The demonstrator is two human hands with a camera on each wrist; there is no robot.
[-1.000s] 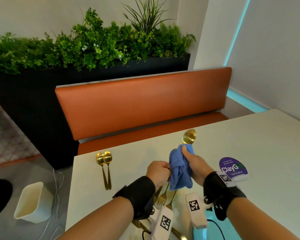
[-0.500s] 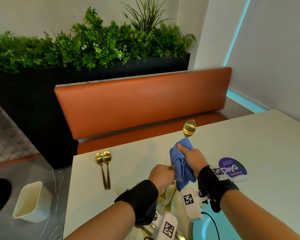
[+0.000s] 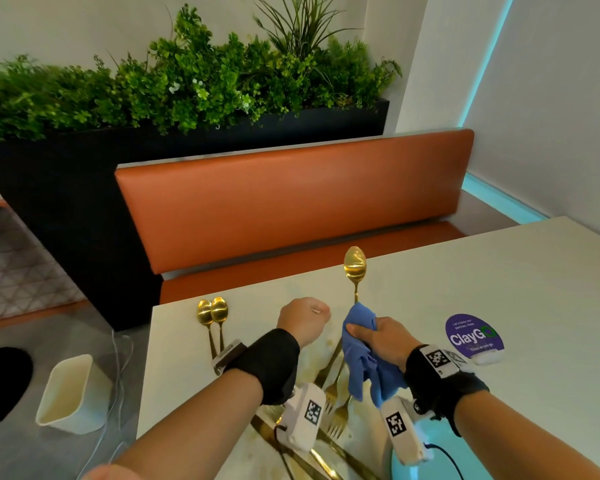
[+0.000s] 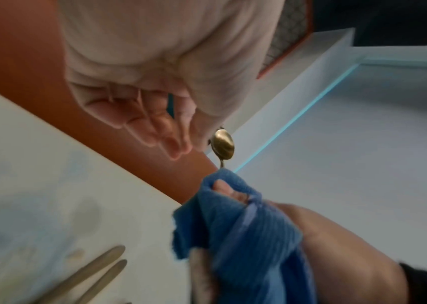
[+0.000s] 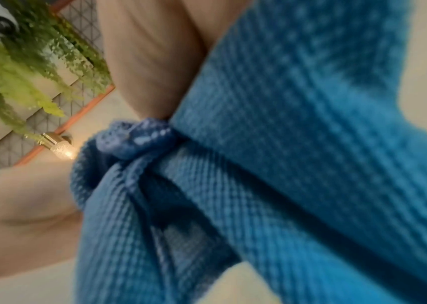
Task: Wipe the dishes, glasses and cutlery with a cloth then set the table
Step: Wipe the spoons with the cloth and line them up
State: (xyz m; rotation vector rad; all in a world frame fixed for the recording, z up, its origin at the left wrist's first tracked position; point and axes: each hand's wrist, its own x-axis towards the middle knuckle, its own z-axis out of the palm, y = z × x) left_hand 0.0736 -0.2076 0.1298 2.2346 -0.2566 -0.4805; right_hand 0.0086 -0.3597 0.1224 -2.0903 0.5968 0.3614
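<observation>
My right hand [image 3: 371,336] grips a blue cloth [image 3: 361,358] bunched round the handle of a gold spoon [image 3: 354,266]. The spoon stands upright above the table [image 3: 499,289], bowl on top and bare. My left hand [image 3: 303,320] is a fist just left of the cloth, apart from it and holding nothing. In the left wrist view its fingers [image 4: 155,131] are curled in, beside the spoon bowl [image 4: 223,147] and the cloth [image 4: 233,216]. The cloth [image 5: 285,144] fills the right wrist view, with a gold handle end [image 5: 59,147] poking out.
Two gold spoons [image 3: 212,311] lie side by side at the table's far left. Gold forks [image 3: 336,393] and knives [image 3: 326,459] lie under my wrists. A purple ClayGo sign [image 3: 473,336] stands at the right. An orange bench [image 3: 291,202] lies beyond; a white bin [image 3: 71,393] stands on the floor.
My left hand has let go of the spoon handle and moved up and left, closed into a fist. The right hand and cloth have slid down the handle, baring more of the spoon.
</observation>
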